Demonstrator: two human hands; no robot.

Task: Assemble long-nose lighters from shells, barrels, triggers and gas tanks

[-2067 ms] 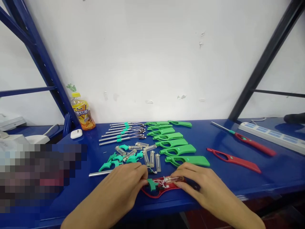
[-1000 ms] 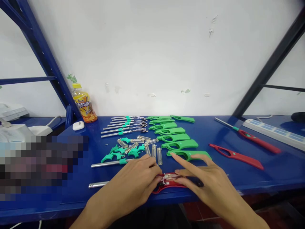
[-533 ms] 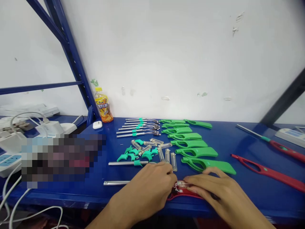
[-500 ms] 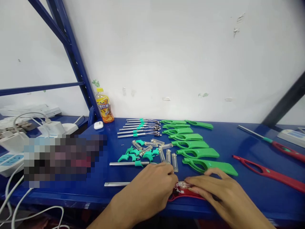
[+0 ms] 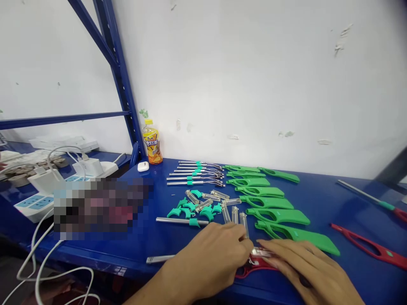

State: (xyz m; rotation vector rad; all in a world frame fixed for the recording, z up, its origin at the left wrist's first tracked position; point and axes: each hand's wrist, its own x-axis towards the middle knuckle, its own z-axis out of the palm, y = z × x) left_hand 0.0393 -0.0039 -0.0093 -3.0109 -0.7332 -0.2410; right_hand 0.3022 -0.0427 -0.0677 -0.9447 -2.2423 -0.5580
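A red lighter shell [image 5: 254, 267] lies at the near edge of the blue shelf [image 5: 318, 199], with a clear tube part [image 5: 263, 253] on top of it. My left hand [image 5: 210, 264] covers the shell's left end, fingers curled and pinching there. My right hand [image 5: 307, 273] rests on its right end, fingers pressing down on the clear part. A metal rod [image 5: 160, 258] sticks out to the left from under my left hand.
Rows of green lighter shells [image 5: 276, 203], metal rods [image 5: 193, 173], teal triggers [image 5: 190, 208] and clear tubes [image 5: 235, 214] lie beyond. A red shell [image 5: 369, 248] lies right. A bottle [image 5: 151, 142] stands by the blue frame post [image 5: 117, 72]. Power strips [image 5: 34, 201] with cables sit left.
The view has swung left, so everything has shifted right in the picture. Both hands have stayed on the red shell; the right forefinger, raised one second ago, is down again.
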